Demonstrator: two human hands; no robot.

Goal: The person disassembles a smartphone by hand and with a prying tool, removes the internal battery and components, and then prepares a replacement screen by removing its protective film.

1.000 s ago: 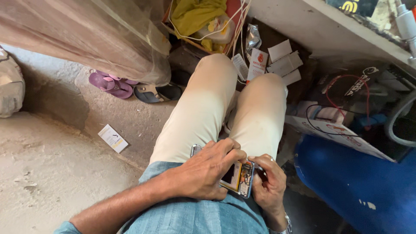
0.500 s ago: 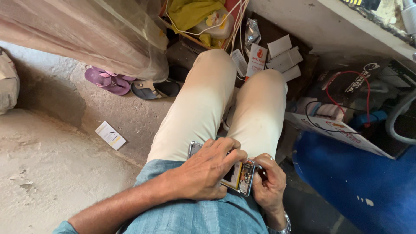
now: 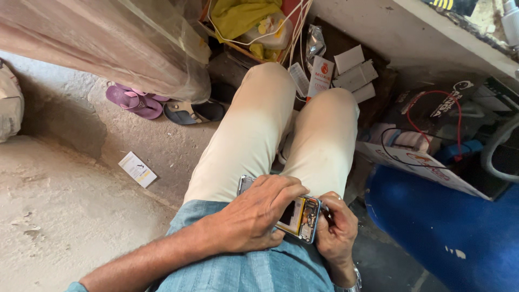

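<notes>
On the person's lap, the left hand (image 3: 254, 219) lies curled over an opened smartphone (image 3: 300, 217), hiding most of it; only its exposed end shows. The right hand (image 3: 336, 232) grips that end from below, a dark tool in its fingers barely discernible.
</notes>
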